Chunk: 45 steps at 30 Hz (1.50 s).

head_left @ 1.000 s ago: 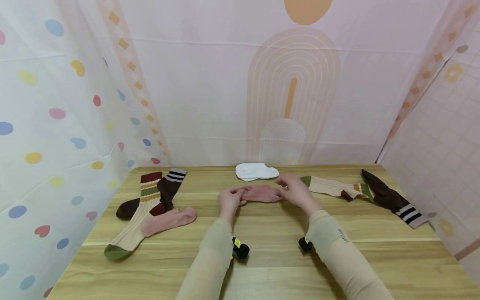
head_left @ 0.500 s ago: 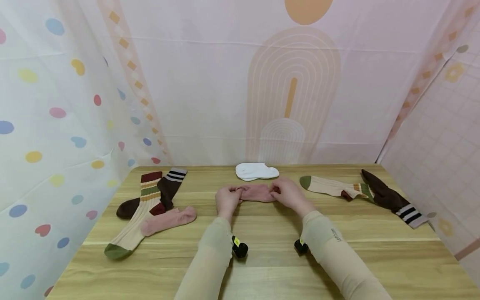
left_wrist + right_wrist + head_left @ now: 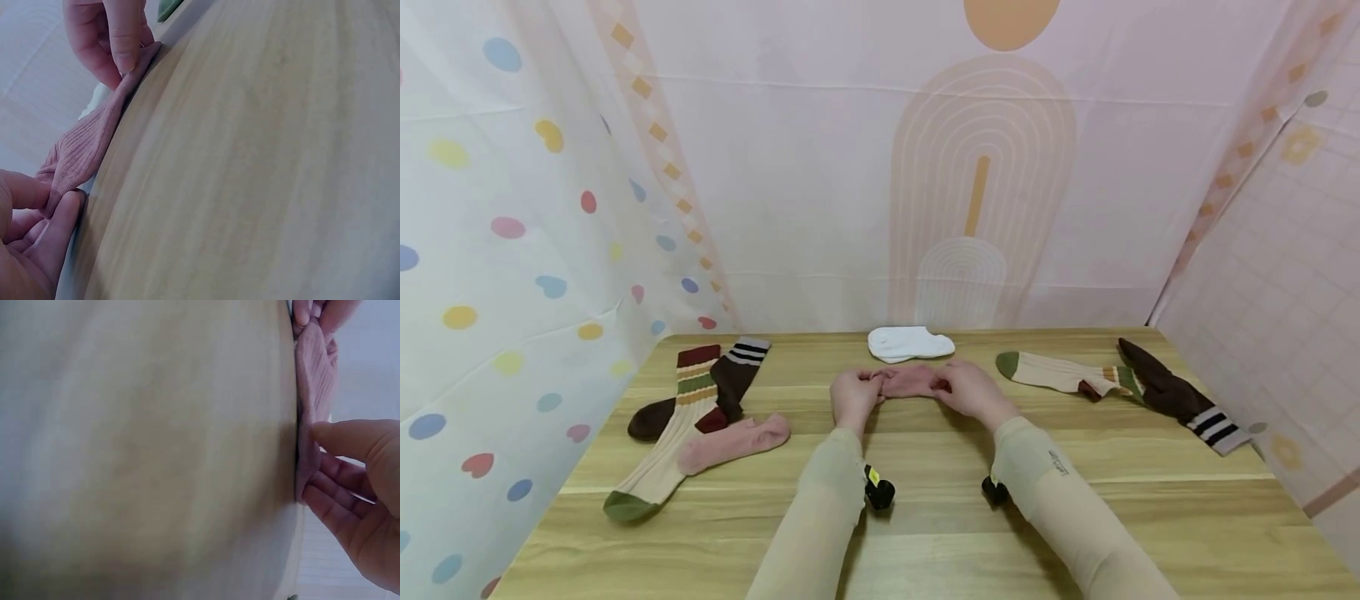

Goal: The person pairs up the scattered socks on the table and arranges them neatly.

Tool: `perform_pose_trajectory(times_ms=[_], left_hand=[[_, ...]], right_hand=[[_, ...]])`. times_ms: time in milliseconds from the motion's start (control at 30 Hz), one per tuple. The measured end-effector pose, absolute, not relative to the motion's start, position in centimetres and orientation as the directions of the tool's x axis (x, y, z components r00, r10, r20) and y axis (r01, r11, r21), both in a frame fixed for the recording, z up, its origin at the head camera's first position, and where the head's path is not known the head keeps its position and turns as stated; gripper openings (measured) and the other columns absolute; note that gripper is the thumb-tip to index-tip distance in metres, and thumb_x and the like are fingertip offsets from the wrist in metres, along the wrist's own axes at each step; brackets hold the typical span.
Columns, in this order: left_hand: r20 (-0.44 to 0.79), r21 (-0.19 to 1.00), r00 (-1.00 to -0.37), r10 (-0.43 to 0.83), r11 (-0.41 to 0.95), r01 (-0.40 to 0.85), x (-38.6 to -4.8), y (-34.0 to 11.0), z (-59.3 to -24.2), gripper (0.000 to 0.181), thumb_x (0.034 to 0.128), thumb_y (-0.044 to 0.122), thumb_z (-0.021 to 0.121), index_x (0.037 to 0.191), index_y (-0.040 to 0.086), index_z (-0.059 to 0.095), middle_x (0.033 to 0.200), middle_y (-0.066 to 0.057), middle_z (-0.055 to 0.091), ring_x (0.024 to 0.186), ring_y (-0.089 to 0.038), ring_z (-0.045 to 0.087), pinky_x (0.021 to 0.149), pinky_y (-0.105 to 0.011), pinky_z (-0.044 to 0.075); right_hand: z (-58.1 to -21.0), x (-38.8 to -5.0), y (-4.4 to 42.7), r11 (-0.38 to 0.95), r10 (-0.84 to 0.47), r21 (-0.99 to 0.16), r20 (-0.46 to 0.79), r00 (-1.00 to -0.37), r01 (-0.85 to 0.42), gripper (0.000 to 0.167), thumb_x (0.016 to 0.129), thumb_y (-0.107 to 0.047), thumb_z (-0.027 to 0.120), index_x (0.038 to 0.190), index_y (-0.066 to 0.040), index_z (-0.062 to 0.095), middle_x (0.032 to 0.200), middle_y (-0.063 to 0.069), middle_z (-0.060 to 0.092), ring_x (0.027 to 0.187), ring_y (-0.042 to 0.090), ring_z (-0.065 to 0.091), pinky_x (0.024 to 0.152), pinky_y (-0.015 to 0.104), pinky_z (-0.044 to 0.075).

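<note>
A ribbed pink sock [image 3: 910,382] lies across the middle of the table, held at both ends. My left hand [image 3: 854,397] pinches its left end between thumb and fingers, which the left wrist view shows closely on the sock [image 3: 81,147]. At the other end my right hand [image 3: 972,390] pinches the fabric, thumb on the near side and fingers behind in the right wrist view. Just behind the sock lies a pair of white ankle socks [image 3: 912,343]. A second pink sock [image 3: 733,444] rests to the left, overlapping a cream sock.
On the left, a cream striped sock [image 3: 670,454] with a green toe crosses a dark brown sock [image 3: 737,377]. At right lie another cream sock [image 3: 1052,372] and a brown sock [image 3: 1172,396], touching. A patterned curtain [image 3: 820,208] stands behind the wooden table [image 3: 940,550].
My right hand has moved left and come to pinch the pink sock's right part, where its fingers were more spread before. The left hand has stayed almost in place. The view has shifted slightly.
</note>
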<state>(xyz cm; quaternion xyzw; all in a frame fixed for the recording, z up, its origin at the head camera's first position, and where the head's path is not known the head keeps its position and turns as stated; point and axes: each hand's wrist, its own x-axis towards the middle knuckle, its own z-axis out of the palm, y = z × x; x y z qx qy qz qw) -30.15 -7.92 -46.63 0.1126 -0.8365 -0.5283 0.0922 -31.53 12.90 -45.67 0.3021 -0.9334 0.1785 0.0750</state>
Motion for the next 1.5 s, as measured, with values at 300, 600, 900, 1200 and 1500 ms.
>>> perform_pose_trajectory(times_ms=[300,600,900,1200,1500], left_hand=[[0.09,0.828,-0.947,-0.308,0.552,-0.101,-30.7,-8.3,-46.3,0.026,0.0846,0.017,0.076,0.1,-0.003,0.071,0.093,-0.015,0.072,0.093,-0.032,0.066,0.086,-0.042,0.052],[0.104,0.788,-0.959,-0.263,0.61,-0.082,-30.6,-8.7,-45.9,0.027,0.0843,0.012,0.071,0.106,-0.006,0.069,0.097,-0.016,0.071,0.096,-0.033,0.064,0.088,-0.044,0.051],[0.122,0.776,-0.977,-0.178,0.63,-0.018,-29.2,-8.9,-44.4,0.037,0.0871,0.016,0.07,0.115,-0.008,0.066,0.102,-0.017,0.069,0.099,-0.033,0.064,0.09,-0.044,0.05],[0.156,0.798,-0.984,-0.086,0.599,0.074,-27.3,-9.3,-43.8,0.044,0.0901,0.024,0.069,0.119,-0.009,0.064,0.106,-0.019,0.069,0.102,-0.033,0.065,0.091,-0.045,0.051],[0.2,0.788,-0.976,-0.083,0.606,0.11,-25.9,-10.8,-43.6,0.04,0.0888,0.017,0.072,0.117,-0.01,0.064,0.104,-0.02,0.069,0.098,-0.034,0.066,0.089,-0.046,0.051]], right_hand=[[-44.8,-31.8,12.5,0.819,-0.496,-0.275,0.102,-0.863,-0.503,0.012,0.092,-0.013,0.07,0.103,-0.008,0.072,0.102,0.008,0.064,0.099,0.026,0.062,0.091,0.041,0.049],[-44.8,-31.5,13.0,0.783,-0.518,-0.331,0.123,-0.847,-0.527,0.017,0.092,-0.014,0.07,0.108,-0.007,0.072,0.105,0.008,0.064,0.101,0.025,0.061,0.092,0.041,0.049],[-44.6,-30.8,14.0,0.692,-0.528,-0.427,0.251,-0.811,-0.582,0.014,0.091,-0.009,0.071,0.104,-0.005,0.072,0.1,0.007,0.07,0.098,0.026,0.064,0.09,0.043,0.05],[-43.9,-29.4,13.8,0.666,-0.483,-0.499,0.279,-0.83,-0.555,0.021,0.091,-0.009,0.071,0.111,-0.002,0.071,0.103,0.009,0.069,0.097,0.025,0.064,0.087,0.042,0.052],[-43.9,-28.4,12.7,0.595,-0.493,-0.59,0.268,-0.828,-0.545,0.014,0.092,-0.006,0.069,0.104,0.0,0.07,0.093,0.005,0.066,0.089,0.02,0.061,0.083,0.038,0.052]])
